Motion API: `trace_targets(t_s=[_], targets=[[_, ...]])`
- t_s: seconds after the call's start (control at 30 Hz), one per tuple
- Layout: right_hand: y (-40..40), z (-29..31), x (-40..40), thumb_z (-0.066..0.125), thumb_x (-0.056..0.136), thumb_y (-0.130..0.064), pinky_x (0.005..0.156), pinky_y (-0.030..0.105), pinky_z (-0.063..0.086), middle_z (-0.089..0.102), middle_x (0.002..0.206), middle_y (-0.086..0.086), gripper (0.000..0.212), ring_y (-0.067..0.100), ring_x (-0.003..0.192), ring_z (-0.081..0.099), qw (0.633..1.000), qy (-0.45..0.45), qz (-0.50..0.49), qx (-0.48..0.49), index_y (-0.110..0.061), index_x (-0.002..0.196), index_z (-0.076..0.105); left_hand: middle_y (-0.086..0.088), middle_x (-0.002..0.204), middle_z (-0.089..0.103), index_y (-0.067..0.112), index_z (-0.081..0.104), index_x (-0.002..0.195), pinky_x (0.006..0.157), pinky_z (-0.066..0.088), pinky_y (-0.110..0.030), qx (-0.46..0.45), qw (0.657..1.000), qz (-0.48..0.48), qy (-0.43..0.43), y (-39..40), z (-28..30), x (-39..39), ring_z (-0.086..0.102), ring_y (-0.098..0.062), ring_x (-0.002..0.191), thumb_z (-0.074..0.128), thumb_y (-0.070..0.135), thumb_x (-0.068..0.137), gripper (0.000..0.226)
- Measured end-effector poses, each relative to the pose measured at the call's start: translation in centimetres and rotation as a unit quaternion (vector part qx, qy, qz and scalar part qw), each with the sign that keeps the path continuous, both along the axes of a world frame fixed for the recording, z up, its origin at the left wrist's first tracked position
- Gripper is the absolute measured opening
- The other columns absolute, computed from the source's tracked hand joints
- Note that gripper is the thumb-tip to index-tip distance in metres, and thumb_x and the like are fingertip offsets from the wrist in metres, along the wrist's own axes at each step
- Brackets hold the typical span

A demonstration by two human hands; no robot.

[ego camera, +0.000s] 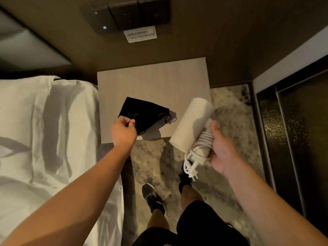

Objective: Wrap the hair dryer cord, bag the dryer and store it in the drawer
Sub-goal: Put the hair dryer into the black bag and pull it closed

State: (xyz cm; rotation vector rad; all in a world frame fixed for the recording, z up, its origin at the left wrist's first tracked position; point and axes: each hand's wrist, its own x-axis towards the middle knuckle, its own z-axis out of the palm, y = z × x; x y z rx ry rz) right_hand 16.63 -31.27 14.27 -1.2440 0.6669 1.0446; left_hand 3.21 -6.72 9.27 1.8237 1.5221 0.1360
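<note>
A white hair dryer (192,121) hangs over the right front corner of the nightstand (154,82). My right hand (221,150) grips its handle, which has the white cord (204,141) coiled round it; a few loops and the plug (192,174) dangle below. A black drawstring bag (143,114) lies flat on the nightstand's front half. My left hand (123,130) pinches the bag's near left edge between thumb and fingers. No drawer front is visible from above.
A bed with white linen (49,139) borders the nightstand on the left. A dark switch panel (127,15) with a label sits on the wall behind. Patterned carpet (230,121) lies in front, with my feet in dark shoes on it. Dark door panels (292,139) stand at right.
</note>
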Motion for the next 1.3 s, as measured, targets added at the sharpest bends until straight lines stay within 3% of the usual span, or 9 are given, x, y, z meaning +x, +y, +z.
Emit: trace_targets(t_s=[0.23,0.33,0.47,0.6,0.77,1.0,1.07,1.17,1.3], targets=[[1.1,9.3,-5.2,0.056,0.086,-0.055,0.058,0.041,0.061,0.079,0.098,0.011,0.047,0.027,0.082,0.077,0.995,-0.075,0.008,0.067,-0.022,0.116,0.068,0.013,0.078,0.061,0.021,0.058,0.089,0.060,0.039,-0.011,0.070,0.989,-0.091,-0.089,-0.6,11.1,-6.5,0.059,-0.010,0.074,0.061,0.021,0.098,0.009],[0.9,13.5,-7.9,0.055,0.083,-0.055,0.060,0.041,0.061,0.077,0.105,0.014,0.053,0.028,0.089,0.076,0.989,-0.097,0.003,0.110,-0.020,0.120,0.067,0.017,0.083,0.067,0.027,0.062,0.090,0.065,0.043,-0.004,0.052,0.977,-0.160,-0.134,-1.5,15.8,-9.4,0.064,0.002,0.080,0.063,0.014,0.096,0.014],[0.9,18.4,-11.2,0.055,0.082,-0.053,0.061,0.043,0.061,0.077,0.104,0.015,0.054,0.030,0.091,0.076,0.980,-0.129,-0.020,0.153,-0.018,0.120,0.066,0.010,0.094,0.073,0.037,0.074,0.088,0.080,0.053,-0.019,-0.004,0.964,-0.226,-0.140,-2.9,20.9,-12.9,0.066,0.002,0.085,0.074,0.015,0.090,0.023],[1.4,21.9,-13.9,0.060,0.080,-0.052,0.069,0.049,0.062,0.078,0.106,0.010,0.046,0.027,0.095,0.075,0.970,-0.165,-0.050,0.169,-0.022,0.113,0.070,0.010,0.108,0.073,0.033,0.076,0.111,0.092,0.055,-0.029,-0.076,0.950,-0.265,-0.149,-3.4,24.7,-15.9,0.068,-0.005,0.097,0.084,0.020,0.081,0.034],[3.1,25.4,-16.2,0.057,0.082,-0.051,0.073,0.042,0.061,0.076,0.110,0.007,0.043,0.024,0.102,0.073,0.939,-0.270,-0.061,0.205,-0.027,0.116,0.070,0.014,0.107,0.071,0.041,0.074,0.111,0.078,0.060,-0.020,-0.136,0.925,-0.288,-0.208,-3.0,28.7,-18.8,0.069,0.002,0.094,0.078,0.001,0.081,0.051],[5.3,29.8,-18.4,0.059,0.079,-0.057,0.083,0.044,0.059,0.076,0.110,0.003,0.039,0.026,0.108,0.070,0.893,-0.371,-0.028,0.254,-0.035,0.108,0.074,-0.004,0.121,0.072,0.038,0.074,0.120,0.096,0.055,-0.058,-0.281,0.878,-0.281,-0.267,-1.6,33.2,-21.4,0.072,-0.029,0.107,0.066,-0.001,0.067,0.066],[5.7,30.6,-19.2,0.063,0.078,-0.059,0.084,0.043,0.059,0.075,0.111,0.003,0.041,0.025,0.109,0.070,0.880,-0.392,-0.009,0.270,-0.034,0.109,0.073,-0.012,0.118,0.074,0.029,0.075,0.120,0.097,0.056,-0.055,-0.343,0.849,-0.266,-0.302,-1.1,33.7,-21.9,0.070,-0.039,0.107,0.066,-0.006,0.069,0.063],[6.2,31.2,-20.5,0.070,0.071,-0.066,0.084,0.040,0.059,0.074,0.108,0.001,0.049,0.022,0.106,0.070,0.864,-0.432,0.024,0.259,-0.033,0.107,0.074,-0.009,0.116,0.076,0.018,0.075,0.121,0.080,0.061,-0.034,-0.388,0.812,-0.244,-0.361,-0.3,34.9,-22.2,0.074,-0.028,0.105,0.063,-0.009,0.073,0.056],[6.7,31.2,-22.4,0.066,0.067,-0.077,0.093,0.059,0.051,0.069,0.108,0.011,0.058,0.034,0.105,0.065,0.841,-0.501,0.063,0.195,-0.030,0.102,0.071,-0.010,0.119,0.076,0.018,0.074,0.124,0.077,0.061,-0.030,-0.377,0.806,-0.189,-0.415,0.8,36.3,-22.5,0.074,-0.024,0.105,0.060,-0.012,0.081,0.054]])
